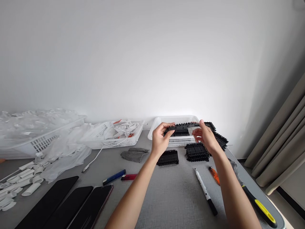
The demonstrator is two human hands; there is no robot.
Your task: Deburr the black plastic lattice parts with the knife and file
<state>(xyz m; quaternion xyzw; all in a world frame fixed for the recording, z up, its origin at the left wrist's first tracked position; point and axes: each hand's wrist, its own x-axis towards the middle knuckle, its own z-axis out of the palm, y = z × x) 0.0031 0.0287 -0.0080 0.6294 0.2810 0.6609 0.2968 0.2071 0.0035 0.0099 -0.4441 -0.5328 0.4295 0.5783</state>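
My left hand point(162, 137) pinches the left end of a black plastic toothed strip point(183, 126), with its thumb below and fingers above. At the strip's right end is my right hand point(205, 135), its fingers curled around that end. The strip is raised, roughly level, in front of a white basket point(175, 141) that has similar black pieces in it. Below my left hand, a flat black toothed panel point(168, 157) lies on the table. Beneath my right hand sits a stack of black toothed panels point(196, 152), and more panels point(221, 140) lean to its right.
Nearer me lie a marker point(205, 190), an orange cutter point(214, 175), a yellow-black handled tool point(259, 206), blue point(114, 177) and red point(128, 177) lighter-like objects. Phones point(90, 206), white tube pieces point(23, 183), a cabled basket point(114, 144) and plastic bags point(64, 152) occupy the left.
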